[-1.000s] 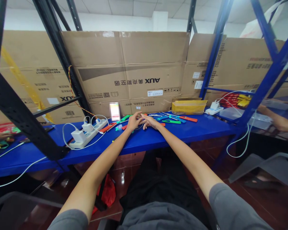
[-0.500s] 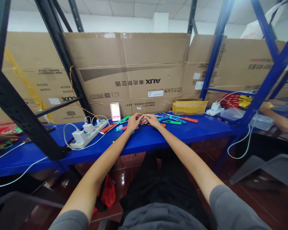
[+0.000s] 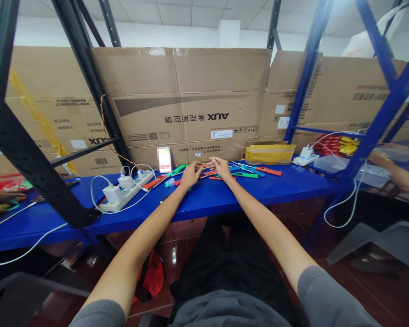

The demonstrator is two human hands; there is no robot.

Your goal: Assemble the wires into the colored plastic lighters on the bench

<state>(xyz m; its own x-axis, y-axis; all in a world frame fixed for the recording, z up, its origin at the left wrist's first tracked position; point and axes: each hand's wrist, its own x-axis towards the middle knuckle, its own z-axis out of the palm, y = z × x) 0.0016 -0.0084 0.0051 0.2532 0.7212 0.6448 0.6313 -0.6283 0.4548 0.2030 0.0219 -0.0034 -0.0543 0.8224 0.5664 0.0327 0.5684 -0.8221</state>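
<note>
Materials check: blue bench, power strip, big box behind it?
The bench looks like painted steel, though that's a guess: smooth, glossy blue coat, rigid thin edge. The power strip seems to be white moulded plastic, with a plain satin surface. The box is corrugated cardboard: brown, printed, with creased flaps.

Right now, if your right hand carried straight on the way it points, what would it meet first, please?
It would probably meet the red-handled tool just past the fingertips of your right hand, though depth is hard to judge here. Beyond that stands the cardboard box.
</note>
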